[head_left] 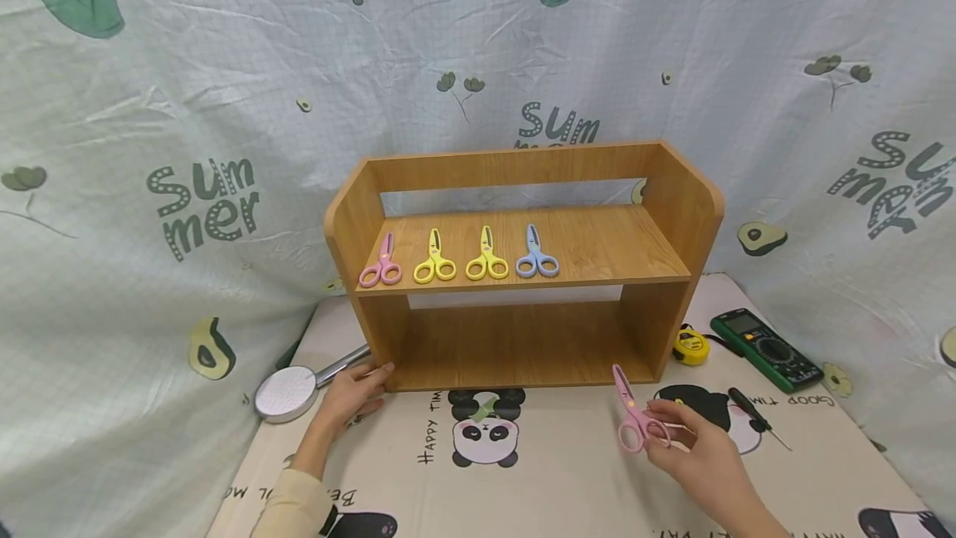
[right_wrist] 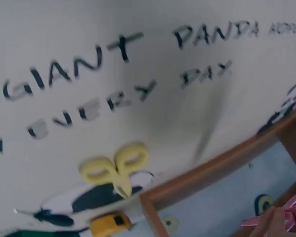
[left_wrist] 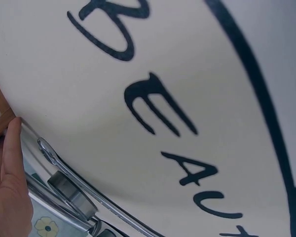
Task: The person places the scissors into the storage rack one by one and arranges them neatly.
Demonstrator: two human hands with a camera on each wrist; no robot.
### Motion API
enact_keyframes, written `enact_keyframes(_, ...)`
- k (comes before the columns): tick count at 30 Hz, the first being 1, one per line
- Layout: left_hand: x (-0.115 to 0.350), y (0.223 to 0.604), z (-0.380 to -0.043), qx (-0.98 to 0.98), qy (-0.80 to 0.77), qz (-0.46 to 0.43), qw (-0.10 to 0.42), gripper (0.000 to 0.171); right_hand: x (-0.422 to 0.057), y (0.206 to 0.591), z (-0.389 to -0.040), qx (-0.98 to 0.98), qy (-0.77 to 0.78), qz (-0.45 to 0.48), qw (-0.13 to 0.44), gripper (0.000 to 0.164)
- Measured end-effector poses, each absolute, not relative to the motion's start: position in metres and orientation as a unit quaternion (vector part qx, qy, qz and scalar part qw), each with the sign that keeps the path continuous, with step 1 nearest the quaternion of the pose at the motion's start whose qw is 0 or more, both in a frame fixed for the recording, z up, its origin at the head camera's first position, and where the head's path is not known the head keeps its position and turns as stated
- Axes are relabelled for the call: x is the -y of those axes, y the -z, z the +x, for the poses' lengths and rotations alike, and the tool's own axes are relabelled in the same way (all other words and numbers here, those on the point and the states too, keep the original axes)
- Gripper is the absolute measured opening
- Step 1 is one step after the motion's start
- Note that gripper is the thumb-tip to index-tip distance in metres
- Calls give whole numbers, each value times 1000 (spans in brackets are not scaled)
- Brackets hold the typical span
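My right hand (head_left: 698,459) pinches pink scissors (head_left: 633,422) by the handle loops in front of the shelf, blades pointing up and away. In the right wrist view these pink scissors (right_wrist: 250,221) show at the lower right edge. With straight fingers, my left hand (head_left: 351,395) touches the lower left front corner of the wooden shelf (head_left: 515,279). On its upper board lie, left to right, pink scissors (head_left: 385,262), two yellow scissors (head_left: 434,260) (head_left: 486,257) and blue scissors (head_left: 535,254). More yellow scissors (right_wrist: 116,170) lie on the table in the right wrist view.
A shower head (head_left: 287,393) lies left of the shelf, with a wrench (left_wrist: 49,150) beside it. At the right are a yellow tape measure (head_left: 690,346), a green multimeter (head_left: 767,349) and a screwdriver (head_left: 756,415). Printed curtains surround the table (head_left: 418,471).
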State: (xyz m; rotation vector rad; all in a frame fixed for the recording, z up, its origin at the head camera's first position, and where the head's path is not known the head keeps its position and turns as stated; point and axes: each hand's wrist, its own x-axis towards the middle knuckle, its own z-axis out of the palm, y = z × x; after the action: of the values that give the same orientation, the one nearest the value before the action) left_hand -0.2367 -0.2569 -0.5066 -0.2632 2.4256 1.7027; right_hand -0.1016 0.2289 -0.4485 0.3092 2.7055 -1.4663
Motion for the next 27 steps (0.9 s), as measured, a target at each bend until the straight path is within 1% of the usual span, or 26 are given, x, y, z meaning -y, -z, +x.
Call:
enact_keyframes(4, 257, 506, -237, -814, -568, -88, 83, 76, -228, 427, -100, -872, 483, 83, 7, 59)
enact_keyframes(11, 256, 506, -239, -817, -563, -88, 85, 76, -223, 385, -102, -869, 491, 20, -61, 55)
enact_keyframes(20, 257, 508, -240, -811, -572, -85, 87, 79, -219, 345, -124, -881, 454, -49, -127, 48)
enact_keyframes(22, 258, 509, -240, -811, -572, -83, 87, 79, -218, 338, -131, -882, 447, -54, -136, 48)
enact_keyframes(27, 258, 511, -240, -809, -577, -80, 84, 79, -218, 320, -150, -881, 452, -53, -126, 50)
